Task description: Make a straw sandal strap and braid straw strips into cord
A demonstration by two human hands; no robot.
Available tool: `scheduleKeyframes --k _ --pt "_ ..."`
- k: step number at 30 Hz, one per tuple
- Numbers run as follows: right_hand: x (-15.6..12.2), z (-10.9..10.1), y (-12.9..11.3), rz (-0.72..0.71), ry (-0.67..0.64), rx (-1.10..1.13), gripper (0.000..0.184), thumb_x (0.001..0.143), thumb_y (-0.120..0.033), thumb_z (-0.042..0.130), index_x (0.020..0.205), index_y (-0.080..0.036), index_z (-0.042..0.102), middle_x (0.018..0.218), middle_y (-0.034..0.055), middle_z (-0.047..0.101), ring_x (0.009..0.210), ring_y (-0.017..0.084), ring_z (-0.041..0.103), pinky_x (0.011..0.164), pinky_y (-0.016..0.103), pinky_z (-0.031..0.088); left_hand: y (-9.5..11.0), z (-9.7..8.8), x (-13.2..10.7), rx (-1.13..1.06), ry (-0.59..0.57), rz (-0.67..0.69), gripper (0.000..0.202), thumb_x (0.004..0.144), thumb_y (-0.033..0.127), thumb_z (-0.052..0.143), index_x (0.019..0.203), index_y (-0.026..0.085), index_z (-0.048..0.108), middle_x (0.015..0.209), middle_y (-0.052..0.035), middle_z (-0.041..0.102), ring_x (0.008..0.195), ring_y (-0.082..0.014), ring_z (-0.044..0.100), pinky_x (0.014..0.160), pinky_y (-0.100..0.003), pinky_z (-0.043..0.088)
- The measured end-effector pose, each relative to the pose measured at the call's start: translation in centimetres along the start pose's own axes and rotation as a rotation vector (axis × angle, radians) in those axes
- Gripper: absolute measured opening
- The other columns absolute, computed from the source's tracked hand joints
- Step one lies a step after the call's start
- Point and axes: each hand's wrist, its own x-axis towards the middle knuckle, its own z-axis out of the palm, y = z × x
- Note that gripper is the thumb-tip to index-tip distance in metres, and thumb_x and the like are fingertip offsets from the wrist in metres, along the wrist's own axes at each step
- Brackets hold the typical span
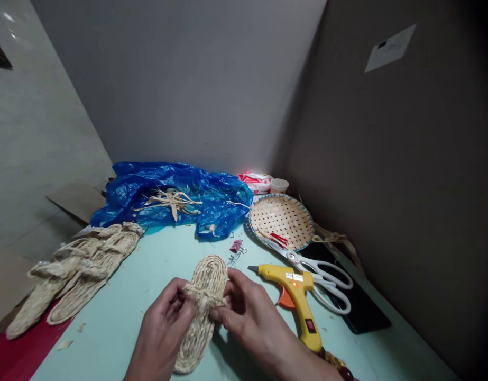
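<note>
A woven straw sandal (206,286), made of coiled plaited cord, is held over the near middle of the table. My left hand (164,323) pinches the left end of its cross strap. From the right, my right hand (251,312) grips the other edge, thumb near the right end of the strap and fingers partly hidden behind the sole. A yellow glue gun (295,286) with an orange trigger lies just right of my right hand. More straw sandals (93,259) are laid together at the table's left edge.
White-handled scissors (327,280) rest partly on a black flat device (366,312). A woven bamboo basket (281,217) holds red strips. Behind lie a blue plastic bag (168,180) with dry straw strips (174,201), a red-white packet (255,182), a cup (279,185) and a pink binder clip (236,245).
</note>
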Motion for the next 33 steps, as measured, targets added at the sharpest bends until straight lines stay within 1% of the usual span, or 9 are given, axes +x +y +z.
scheduleKeyframes --k 4,7,11,15,20,23,26,30,33 --pt "0.1 0.2 0.3 -0.015 0.028 -0.050 0.033 0.079 -0.009 0.057 0.111 -0.017 0.054 0.084 0.0013 0.065 0.075 0.016 0.060 0.067 0.026 0.046 -0.3 0.1 0.1 0.024 -0.015 0.000 0.020 0.079 0.038 0.069 0.086 0.023 0.057 0.072 0.0041 0.066 0.071 -0.0173 0.063 0.065 -0.021 0.051" --pt "0.1 -0.2 0.4 -0.015 0.060 -0.202 0.029 0.080 -0.012 0.056 0.109 -0.016 0.055 0.085 0.0027 0.065 0.074 0.017 0.060 0.066 0.028 0.046 0.0 0.1 -0.1 0.041 -0.066 -0.001 0.022 0.082 0.043 0.066 0.090 0.023 0.059 0.078 0.0017 0.069 0.076 -0.0191 0.065 0.069 -0.024 0.052" --pt "0.1 -0.7 0.5 -0.010 0.074 -0.317 0.031 0.081 -0.011 0.054 0.112 -0.016 0.055 0.085 0.0033 0.066 0.073 0.017 0.059 0.065 0.028 0.045 0.6 -0.3 -0.3 0.081 -0.117 0.007 0.037 0.084 0.048 0.064 0.110 0.022 0.058 0.090 -0.0021 0.069 0.088 -0.0221 0.067 0.077 -0.028 0.053" --pt "0.2 -1.0 0.3 0.000 0.079 -0.316 0.030 0.081 -0.011 0.053 0.111 -0.015 0.054 0.082 0.0021 0.063 0.073 0.016 0.058 0.064 0.026 0.042 0.9 -1.6 0.0 0.152 -0.075 0.042 0.049 0.082 0.047 0.067 0.123 0.023 0.052 0.097 -0.0040 0.064 0.089 -0.0214 0.064 0.079 -0.030 0.052" --pt "0.2 -0.9 -0.5 0.022 0.041 -0.353 0.028 0.085 -0.013 0.053 0.113 -0.014 0.053 0.076 -0.0004 0.060 0.066 0.015 0.053 0.059 0.026 0.039 1.3 -3.1 0.3 0.242 -0.031 0.093 0.038 0.083 0.046 0.064 0.111 0.022 0.057 0.094 -0.0037 0.063 0.084 -0.0193 0.060 0.075 -0.028 0.049" --pt "0.0 -0.6 -0.7 0.011 -0.013 -0.412 0.026 0.089 -0.018 0.054 0.115 -0.014 0.052 0.077 0.0007 0.062 0.068 0.016 0.055 0.061 0.027 0.040 1.2 -2.9 0.1 0.312 -0.068 0.101 0.025 0.081 0.042 0.066 0.096 0.022 0.061 0.078 0.0001 0.060 0.073 -0.0186 0.057 0.069 -0.028 0.048" --pt "-0.5 -0.5 -0.5 -0.016 -0.067 -0.492 0.022 0.094 -0.020 0.051 0.115 -0.016 0.051 0.084 0.0031 0.065 0.074 0.018 0.058 0.068 0.030 0.044 0.9 -2.3 -0.1 0.410 -0.083 0.118 0.014 0.082 0.037 0.062 0.084 0.024 0.058 0.069 0.0044 0.054 0.064 -0.0163 0.051 0.063 -0.026 0.042" --pt "-0.8 -0.3 0.3 -0.091 -0.028 -0.717 0.024 0.093 -0.017 0.052 0.117 -0.019 0.050 0.102 0.0081 0.061 0.092 0.022 0.058 0.082 0.037 0.047 0.8 -2.0 0.1 0.568 -0.094 0.118 0.013 0.086 0.036 0.056 0.079 0.024 0.055 0.063 0.0069 0.046 0.060 -0.0158 0.046 0.059 -0.026 0.036" --pt "-0.6 0.2 0.8 -0.126 -0.016 -0.952 0.015 0.092 -0.010 0.048 0.105 -0.015 0.054 0.098 0.0110 0.058 0.088 0.024 0.056 0.077 0.040 0.048 0.9 -2.0 0.5 0.676 -0.120 0.125 0.015 0.085 0.032 0.053 0.073 0.024 0.050 0.060 0.0076 0.041 0.056 -0.0160 0.042 0.056 -0.028 0.032"
